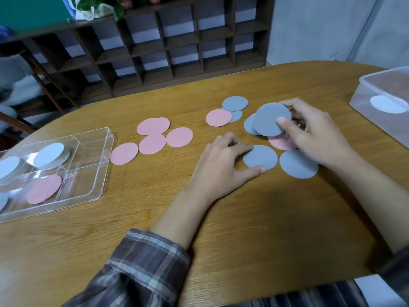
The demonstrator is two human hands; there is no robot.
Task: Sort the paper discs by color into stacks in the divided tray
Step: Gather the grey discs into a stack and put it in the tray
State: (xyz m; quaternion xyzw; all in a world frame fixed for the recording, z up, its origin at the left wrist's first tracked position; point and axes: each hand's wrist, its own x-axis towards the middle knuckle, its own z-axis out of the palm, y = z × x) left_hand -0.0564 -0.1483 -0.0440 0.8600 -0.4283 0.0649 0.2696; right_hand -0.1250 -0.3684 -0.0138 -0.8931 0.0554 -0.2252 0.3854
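Fingers (287,105) and thumb of right hand (316,134) pinched on raised grey disc (271,121), tilted above table (243,218). Left hand (218,165) curled, forefinger and thumb gripping edges of flat grey disc (260,157). Loose pink discs (152,138) mid-table; divided tray (105,162) far left, holding white stacks (49,155) and one pink disc (44,189).

Wooden table (243,218): discs (179,137), tray (105,161), container (376,85).
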